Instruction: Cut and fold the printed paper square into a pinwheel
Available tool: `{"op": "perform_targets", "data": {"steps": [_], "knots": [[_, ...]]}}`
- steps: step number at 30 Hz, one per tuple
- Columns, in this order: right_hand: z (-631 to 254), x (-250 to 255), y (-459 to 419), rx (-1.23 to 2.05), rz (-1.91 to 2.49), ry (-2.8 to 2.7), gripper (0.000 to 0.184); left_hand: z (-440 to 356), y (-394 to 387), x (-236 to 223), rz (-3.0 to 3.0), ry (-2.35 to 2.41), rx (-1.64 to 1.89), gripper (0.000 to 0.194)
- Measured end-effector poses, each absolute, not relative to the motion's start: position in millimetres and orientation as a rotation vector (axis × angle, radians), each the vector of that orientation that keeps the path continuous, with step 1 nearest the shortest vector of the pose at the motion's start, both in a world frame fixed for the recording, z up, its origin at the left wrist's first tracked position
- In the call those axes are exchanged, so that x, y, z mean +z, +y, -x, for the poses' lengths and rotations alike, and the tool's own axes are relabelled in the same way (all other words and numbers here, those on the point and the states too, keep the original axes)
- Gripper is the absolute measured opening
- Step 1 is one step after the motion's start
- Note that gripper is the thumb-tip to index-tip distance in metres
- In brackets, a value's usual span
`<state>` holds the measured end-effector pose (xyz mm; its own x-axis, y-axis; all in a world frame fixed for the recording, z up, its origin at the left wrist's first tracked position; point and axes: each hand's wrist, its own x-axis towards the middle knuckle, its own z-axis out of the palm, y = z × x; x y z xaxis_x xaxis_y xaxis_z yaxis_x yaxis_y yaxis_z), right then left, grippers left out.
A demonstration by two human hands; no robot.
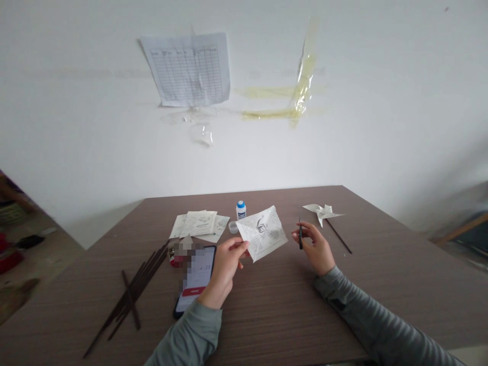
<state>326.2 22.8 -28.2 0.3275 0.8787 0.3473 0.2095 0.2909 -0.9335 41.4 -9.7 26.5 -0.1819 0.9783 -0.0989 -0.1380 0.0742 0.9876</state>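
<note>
My left hand [225, 264] pinches the lower left corner of a square sheet of printed paper [263, 234], held tilted above the table. Printed text and a dark swirl drawing show on it, with crease lines running in from the corners. To the right, apart from the paper, my right hand [315, 248] grips a pair of scissors [300, 236] by the dark handles, blades pointing up and away. A paper pinwheel [323, 211] on a dark stick [340, 237] lies beyond my right hand. Behind the paper stands a small white bottle [241, 209] with a blue cap.
Left of my left hand lies a phone [196, 279], partly blurred out. Several dark sticks [131, 295] are spread farther left. Printed paper squares [200, 223] are piled at the back, near a small round greyish container [233, 227]. A white wall [267, 157] rises behind the table [274, 315].
</note>
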Motion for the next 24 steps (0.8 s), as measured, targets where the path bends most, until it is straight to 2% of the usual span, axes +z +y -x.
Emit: {"op": "perform_targets", "data": {"steps": [7,12,20,24], "knots": [[-319,-28,18,0.713,1.158,-1.237,0.052,-42,-10,30,-0.971,1.307,1.236,0.021],[-318,-26,14,0.763,1.171,-1.266,0.046,-42,-10,31,-0.991,1.324,1.219,0.024],[-315,-23,12,0.836,1.158,-1.167,0.065,-43,-15,31,-1.050,1.300,1.183,0.029],[-310,-22,11,0.881,1.148,-1.127,0.066,-47,-17,30,-1.030,1.248,1.152,0.032]]}}
